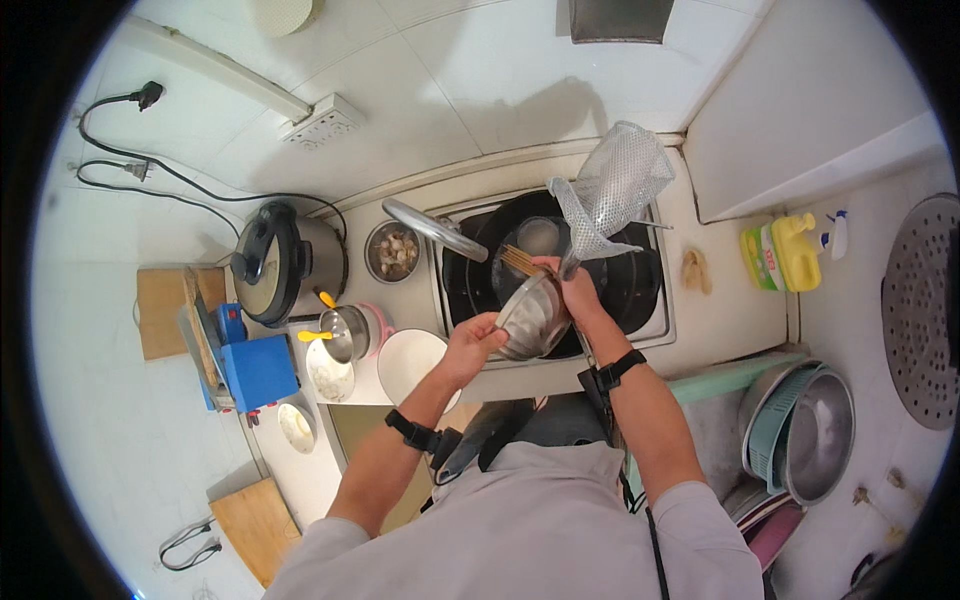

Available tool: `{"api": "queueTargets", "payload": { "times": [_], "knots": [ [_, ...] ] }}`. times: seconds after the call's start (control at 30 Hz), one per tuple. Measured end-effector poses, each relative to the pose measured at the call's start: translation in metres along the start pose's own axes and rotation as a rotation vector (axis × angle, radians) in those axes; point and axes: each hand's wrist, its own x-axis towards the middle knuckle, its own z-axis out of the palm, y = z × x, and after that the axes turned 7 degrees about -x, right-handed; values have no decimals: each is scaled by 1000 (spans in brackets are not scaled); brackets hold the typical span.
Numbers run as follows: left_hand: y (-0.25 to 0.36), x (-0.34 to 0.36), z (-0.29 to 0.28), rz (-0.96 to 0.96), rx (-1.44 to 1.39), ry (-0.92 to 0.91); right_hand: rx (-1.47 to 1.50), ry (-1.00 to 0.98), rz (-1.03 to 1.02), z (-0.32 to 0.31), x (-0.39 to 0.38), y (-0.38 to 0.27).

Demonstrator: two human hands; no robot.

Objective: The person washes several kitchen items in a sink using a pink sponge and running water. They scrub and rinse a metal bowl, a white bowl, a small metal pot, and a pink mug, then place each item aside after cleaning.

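Observation:
My left hand (474,348) grips the rim of a shiny metal bowl (532,316), which is tilted on its side above the stove. My right hand (578,293) is closed at the bowl's far right edge. From beside its fingers a bundle of thin wooden sticks (520,262), like a bamboo brush, points left and away. Part of the bundle is hidden by the hand and the bowl. Beneath them sits a dark wok (512,215) with something pale and round inside. A perforated silver sheet (625,180) stands bent at the stove's far right.
Left of the stove stand a bowl of pale food pieces (393,251), a pressure cooker (275,262), a small pot (345,334) and a white bowl (412,362). A curved metal pipe or rim (432,230) crosses the stove's left edge. A yellow jug (782,254) stands right.

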Motion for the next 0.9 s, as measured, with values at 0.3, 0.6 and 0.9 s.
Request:
{"api": "queueTargets", "payload": {
  "times": [0.3, 0.6, 0.9],
  "knots": [
    [-22, 29, 19, 81, -526, 97, -957, 470, -736, 69, -55, -14],
    [-1, 29, 10, 8, -873, 276, -811, 562, -837, 49, -75, 40],
    [-4, 11, -14, -10, -659, 179, -96, 91, -262, -5, 18, 25]
  ]
}}
